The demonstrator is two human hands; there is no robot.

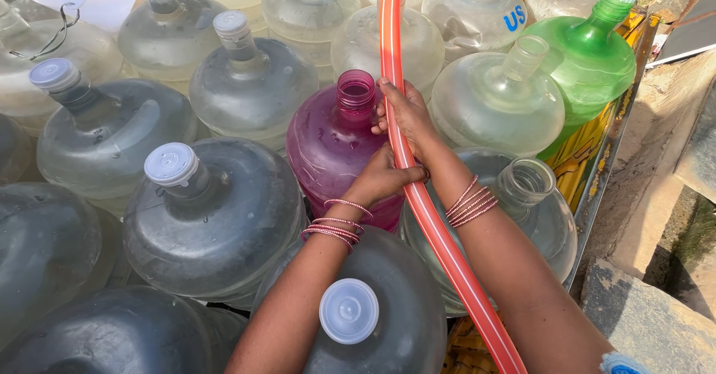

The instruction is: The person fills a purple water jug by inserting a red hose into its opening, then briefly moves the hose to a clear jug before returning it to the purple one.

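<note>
While both hands grip the hose at frame centre, the entry reads as follows.

Item, hose [418,195]: orange-red, flexible, striped lengthwise; runs from the lower right edge up past centre to the top of the frame, its open end raised above the jars, well clear of any mouth.

Item, right hand [404,113]: closed around the hose, just right of the purple jar's neck; bangles on the wrist.

Item, left hand [384,176]: closed on the hose just below the right hand, fingers wrapped from the left; bangles on the wrist.

Item, purple jar [335,146]: large, round, translucent, uncapped; stands at centre, its open mouth just left of the hands.

Item, clear open jar [522,187]: uncapped, right of the forearms.

Item, green jar [589,61]: upper right, capped.

Item, capped clear jars [209,217]: many, packed shoulder to shoulder across the left and bottom of the frame, white lids on.

Step in hand, as judged: steering the hose end toward an open mouth, the purple jar being nearest. Whether water runs cannot be told.

Next move, as judged: calls for bending the raised end down and seating it squarely in the narrow neck, both hands holding firm against the hose's spring.
</note>
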